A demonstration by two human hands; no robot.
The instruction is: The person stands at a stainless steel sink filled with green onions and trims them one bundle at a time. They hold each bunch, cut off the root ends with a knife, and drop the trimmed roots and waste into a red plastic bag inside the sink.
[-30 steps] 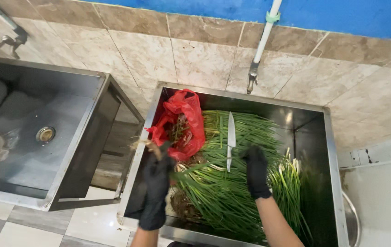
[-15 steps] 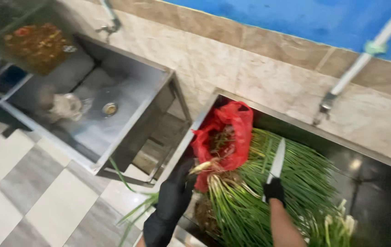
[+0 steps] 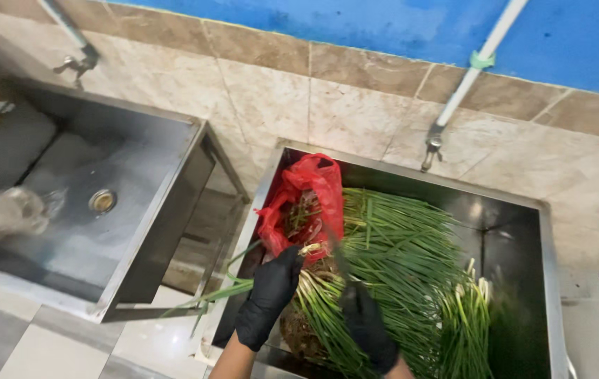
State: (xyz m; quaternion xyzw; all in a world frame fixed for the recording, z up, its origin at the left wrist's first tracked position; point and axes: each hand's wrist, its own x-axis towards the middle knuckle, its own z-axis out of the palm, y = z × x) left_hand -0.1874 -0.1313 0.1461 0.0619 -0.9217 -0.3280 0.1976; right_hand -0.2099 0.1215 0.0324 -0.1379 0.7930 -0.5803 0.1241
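My left hand, in a black glove, grips a bunch of green onions just below their white root ends, at the left side of a steel sink. My right hand, also gloved, is closed on a knife. Its blade is motion-blurred and points up toward the root ends. A red plastic bag holding trimmings sits in the sink's back left corner, just beyond my left hand. A large pile of green onions fills the sink. A few leaves hang over its left edge.
A second steel sink stands to the left, with a drain and a crumpled clear plastic bag inside. A tap hangs over the left sink and another tap over the right one, on a tiled wall. Checkered floor tiles lie below.
The view swung left and then back. My right hand lowered the knife from upright over the pile toward the root ends held by my left hand.
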